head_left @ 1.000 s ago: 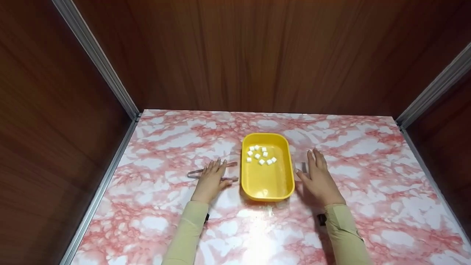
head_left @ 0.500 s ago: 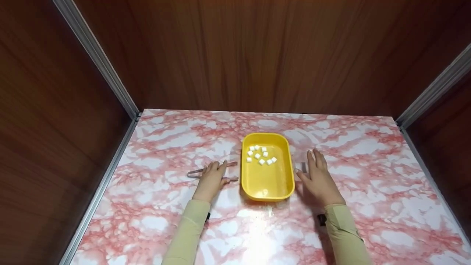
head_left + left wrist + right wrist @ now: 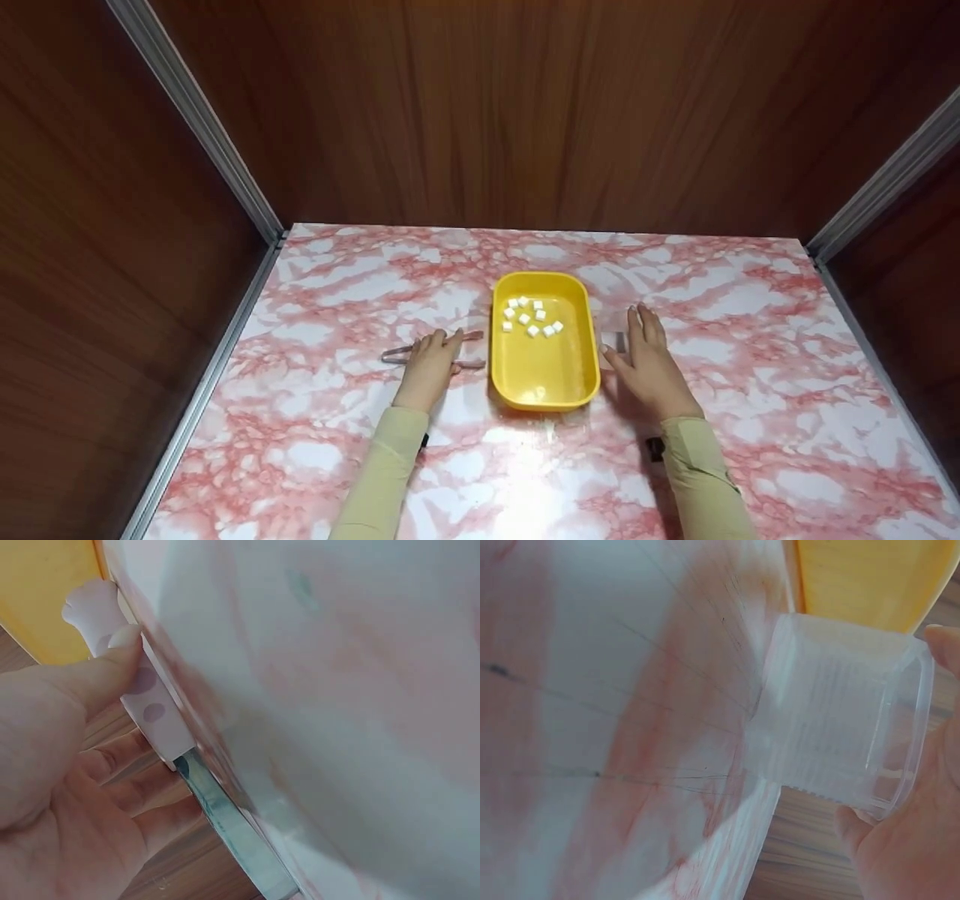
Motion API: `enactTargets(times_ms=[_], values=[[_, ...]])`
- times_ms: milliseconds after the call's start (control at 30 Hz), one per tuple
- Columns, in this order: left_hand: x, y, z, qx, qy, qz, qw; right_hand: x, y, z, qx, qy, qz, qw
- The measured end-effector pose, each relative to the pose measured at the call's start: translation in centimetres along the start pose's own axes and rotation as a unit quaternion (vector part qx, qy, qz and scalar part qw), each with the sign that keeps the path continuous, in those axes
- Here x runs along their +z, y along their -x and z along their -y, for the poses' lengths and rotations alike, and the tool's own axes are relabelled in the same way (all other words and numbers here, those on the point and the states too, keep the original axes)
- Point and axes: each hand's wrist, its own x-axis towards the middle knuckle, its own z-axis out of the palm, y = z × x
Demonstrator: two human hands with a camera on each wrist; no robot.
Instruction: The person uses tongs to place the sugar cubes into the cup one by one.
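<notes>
A yellow tray (image 3: pixel 544 379) stands between my hands in the head view, with several small white cubes (image 3: pixel 540 316) scattered in its far half. My left hand (image 3: pixel 429 369) lies over a pair of metal tongs (image 3: pixel 394 355) left of the tray. In the left wrist view my thumb bends onto the pink paw-shaped end (image 3: pixel 94 607) of one tong arm, and the other fingers lie behind it. My right hand (image 3: pixel 654 371) spreads thumb and fairly straight fingers about a clear plastic container (image 3: pixel 825 697), near its rim. The container is hard to make out from the head camera.
The table (image 3: pixel 810 420) has a red and white marbled top. Dark wood panels (image 3: pixel 525 127) with grey metal corner strips (image 3: pixel 202 127) enclose it at the back and both sides. A bright glare lies in front of the tray.
My left thumb has drawn in from pointing at the tray and now lies against the tong arm. My right hand, the tray and the cubes stay in place.
</notes>
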Motion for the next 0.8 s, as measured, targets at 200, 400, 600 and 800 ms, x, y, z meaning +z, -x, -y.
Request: enactTargets(times_ms=[200,400,600,800], values=[[-0.09,-0.01,-0.06,-0.005,0.008,0.006,0.9999,0.11,0.0,0.03,-0.001,0.004,-0.009,1.0],[-0.07,0.0,-0.06,0.0,-0.005,-0.006,1.0,0.27,-0.09,0.1,-0.001,-0.001,-0.022,1.0],[-0.08,0.09,-0.12,-0.006,0.009,-0.008,0.9999,0.3,-0.23,-0.11,-0.007,-0.013,-0.033,0.999],[0.0,-0.02,-0.08,-0.011,0.006,-0.005,0.9999,0.2,-0.41,-0.54,0.012,-0.062,-0.028,0.998]])
